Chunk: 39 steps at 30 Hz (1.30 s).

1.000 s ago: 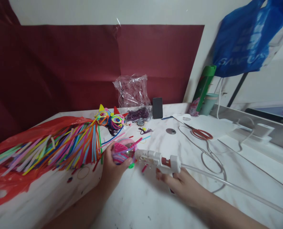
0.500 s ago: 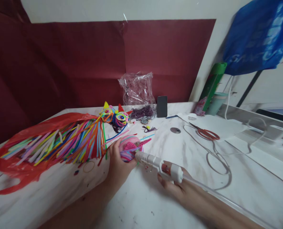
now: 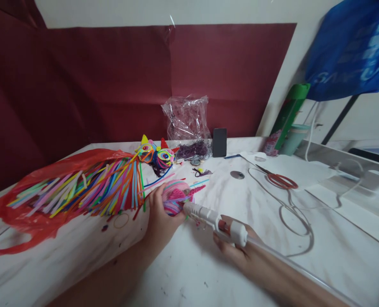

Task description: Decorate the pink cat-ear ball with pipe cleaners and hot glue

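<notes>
My left hand (image 3: 159,215) grips a round pink craft ball (image 3: 175,196) wound from coloured pipe cleaners, held just above the white marble table (image 3: 256,213). My right hand (image 3: 240,251) is closed round a white hot glue gun (image 3: 216,219). The gun's nozzle touches the lower right side of the ball. A clear glue stick (image 3: 291,266) sticks out of the gun's back toward the lower right.
A heap of coloured pipe cleaners (image 3: 90,187) lies on a red plastic bag (image 3: 13,217) at left. Two finished craft faces (image 3: 155,155), a clear bag (image 3: 186,117), a dark phone (image 3: 219,143), red scissors (image 3: 280,179) and a white cable (image 3: 296,217) sit farther back and right.
The view has shifted a little to the left. Both hands stay together; the gun's nozzle has tilted and now presses lower on the ball.
</notes>
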{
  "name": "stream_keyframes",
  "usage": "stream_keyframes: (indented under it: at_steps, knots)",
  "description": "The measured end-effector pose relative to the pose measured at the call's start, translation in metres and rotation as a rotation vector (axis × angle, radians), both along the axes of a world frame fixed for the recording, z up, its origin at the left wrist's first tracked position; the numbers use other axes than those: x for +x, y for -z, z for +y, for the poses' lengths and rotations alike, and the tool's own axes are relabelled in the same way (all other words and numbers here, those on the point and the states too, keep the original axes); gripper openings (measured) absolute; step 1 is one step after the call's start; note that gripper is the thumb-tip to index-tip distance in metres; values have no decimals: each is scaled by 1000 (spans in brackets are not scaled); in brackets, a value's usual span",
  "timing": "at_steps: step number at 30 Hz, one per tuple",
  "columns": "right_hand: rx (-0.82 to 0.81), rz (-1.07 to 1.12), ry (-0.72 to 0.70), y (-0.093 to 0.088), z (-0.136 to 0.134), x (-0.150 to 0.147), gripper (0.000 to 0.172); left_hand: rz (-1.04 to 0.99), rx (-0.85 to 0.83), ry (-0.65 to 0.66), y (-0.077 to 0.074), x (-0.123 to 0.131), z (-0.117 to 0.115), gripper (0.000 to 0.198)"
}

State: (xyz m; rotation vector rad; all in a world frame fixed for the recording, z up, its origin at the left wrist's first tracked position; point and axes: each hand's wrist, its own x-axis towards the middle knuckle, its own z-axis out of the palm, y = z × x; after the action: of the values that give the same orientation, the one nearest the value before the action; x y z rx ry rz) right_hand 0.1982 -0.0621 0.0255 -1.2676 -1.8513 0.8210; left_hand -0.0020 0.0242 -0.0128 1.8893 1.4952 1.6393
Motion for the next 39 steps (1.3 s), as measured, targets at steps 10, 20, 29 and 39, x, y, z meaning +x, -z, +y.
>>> stream_keyframes:
  at_steps: [10,20,29,39]
  knots:
    - [30,13,8,1,0,0,18,-15,-38,-2,2,-2,2,74]
    - [58,-14,17,1,2,0,18,19,-17,-14,1,-2,2,72]
    - [48,-3,2,-2,1,-1,18,-7,-30,-7,2,-1,2,74]
    - [84,6,37,8,4,1,18,-51,-72,9,2,-2,4,77]
